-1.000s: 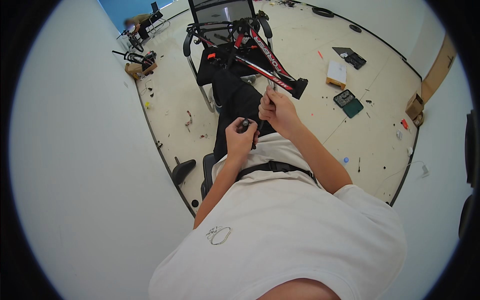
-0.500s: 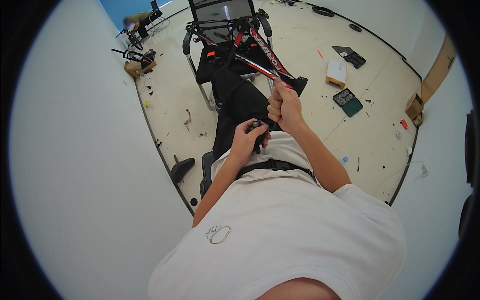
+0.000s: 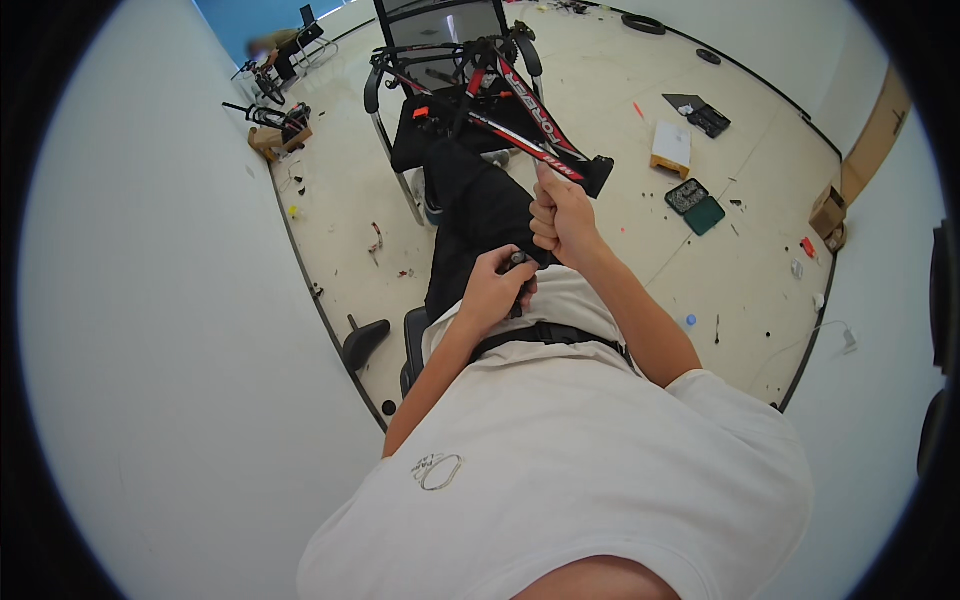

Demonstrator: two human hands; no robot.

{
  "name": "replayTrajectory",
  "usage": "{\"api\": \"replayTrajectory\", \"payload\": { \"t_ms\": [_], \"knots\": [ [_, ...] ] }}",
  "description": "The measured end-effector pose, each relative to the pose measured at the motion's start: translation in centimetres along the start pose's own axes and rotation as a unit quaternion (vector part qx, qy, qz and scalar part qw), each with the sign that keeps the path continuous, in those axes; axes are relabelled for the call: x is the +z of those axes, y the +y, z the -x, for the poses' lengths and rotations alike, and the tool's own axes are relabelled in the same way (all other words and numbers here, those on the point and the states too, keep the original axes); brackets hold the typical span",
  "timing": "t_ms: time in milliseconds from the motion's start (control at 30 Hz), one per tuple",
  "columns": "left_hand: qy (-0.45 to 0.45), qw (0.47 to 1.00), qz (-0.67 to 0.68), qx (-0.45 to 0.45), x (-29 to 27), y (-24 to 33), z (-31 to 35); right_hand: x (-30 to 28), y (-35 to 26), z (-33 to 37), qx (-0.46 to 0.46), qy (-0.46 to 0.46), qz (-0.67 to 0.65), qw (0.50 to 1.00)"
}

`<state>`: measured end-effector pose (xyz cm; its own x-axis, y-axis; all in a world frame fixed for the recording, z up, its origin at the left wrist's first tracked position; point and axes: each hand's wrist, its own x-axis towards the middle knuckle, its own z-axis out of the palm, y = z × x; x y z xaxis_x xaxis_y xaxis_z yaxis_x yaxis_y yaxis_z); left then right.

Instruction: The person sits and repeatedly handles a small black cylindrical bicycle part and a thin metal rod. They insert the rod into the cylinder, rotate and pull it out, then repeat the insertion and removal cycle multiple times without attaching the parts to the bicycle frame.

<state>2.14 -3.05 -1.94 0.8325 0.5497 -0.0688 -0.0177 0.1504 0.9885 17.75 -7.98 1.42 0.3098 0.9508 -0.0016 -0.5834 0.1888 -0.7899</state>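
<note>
Close to my waist, my left hand (image 3: 492, 292) is closed around a small black part (image 3: 518, 258) with a rounded end, possibly a bicycle component. Its lower portion is partly covered by my fingers. Above and to the right, my right hand (image 3: 566, 218) makes a fist with the thumb on top. Whatever it grips is hidden by the fingers. Just beyond that fist lies a red, black and white bicycle frame (image 3: 527, 100), resting across a black office chair (image 3: 408, 140). The fist overlaps the frame's near end in the picture; contact cannot be made out.
A black saddle (image 3: 366, 343) lies on the floor at the left. To the right are a green case (image 3: 708, 218) of small parts, a white box (image 3: 671, 145) and a black tool case (image 3: 709, 120). Another person (image 3: 270, 44) bends over a bicycle at the far left.
My right fist has shifted slightly left and down. My left hand keeps hold of the black part, which has tilted a little.
</note>
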Motion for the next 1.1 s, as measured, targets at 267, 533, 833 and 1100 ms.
{"api": "replayTrajectory", "payload": {
  "t_ms": [267,533,833,1100],
  "knots": [
    [0.015,0.997,-0.07,0.023,-0.1,-1.2,-0.1,1.5,1.5,1.1,-0.126,-0.014,0.146,0.981],
    [0.072,0.994,0.081,0.023,0.3,-0.2,0.2,4.5,3.3,3.3,-0.37,-0.053,0.378,0.847],
    [-0.07,0.994,0.077,-0.034,-0.4,0.6,0.5,1.6,-0.9,1.9,0.011,-0.078,0.012,0.997],
    [-0.048,0.994,0.077,-0.06,-0.4,0.2,0.3,0.8,0.0,1.0,0.021,-0.05,0.009,0.998]
  ]
}}
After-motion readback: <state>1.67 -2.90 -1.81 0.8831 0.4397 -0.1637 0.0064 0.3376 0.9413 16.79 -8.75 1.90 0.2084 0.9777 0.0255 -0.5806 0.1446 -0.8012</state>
